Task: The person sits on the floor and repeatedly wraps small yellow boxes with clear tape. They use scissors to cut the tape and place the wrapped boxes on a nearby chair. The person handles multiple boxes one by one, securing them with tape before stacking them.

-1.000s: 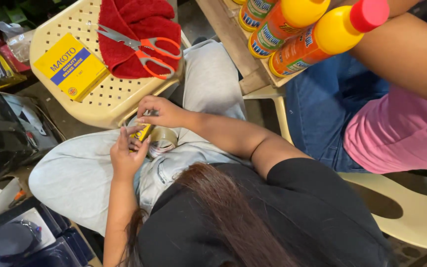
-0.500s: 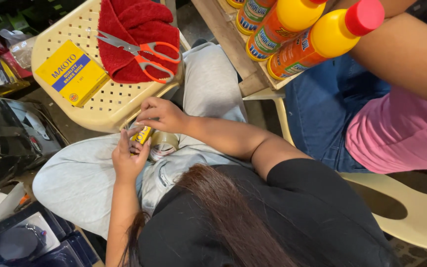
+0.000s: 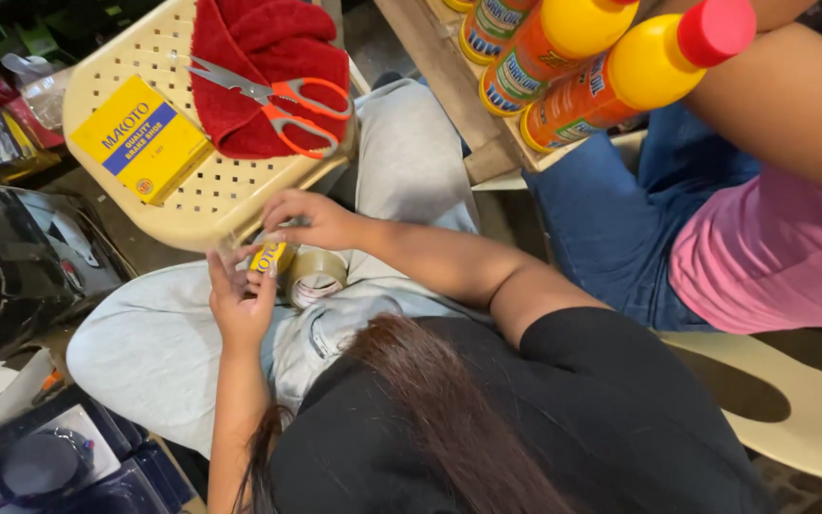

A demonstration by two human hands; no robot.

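Our left hand [image 3: 238,303] is open, palm up, fingertips touching a small yellow-labelled item [image 3: 270,257]. Our right hand [image 3: 311,219] pinches that item from above. Just right of both hands a roll of clear packing tape [image 3: 316,276] rests on our lap. Beyond the hands stands a cream perforated plastic chair [image 3: 202,195]; on it lie a flat yellow box with a blue band [image 3: 141,141] and, to its right, orange-handled scissors [image 3: 273,100] on a red cloth [image 3: 268,48]. Farther right, orange bottles with yellow shoulders [image 3: 573,67] sit on a wooden shelf edge [image 3: 449,86]. Little open room lies between chair rim and lap.
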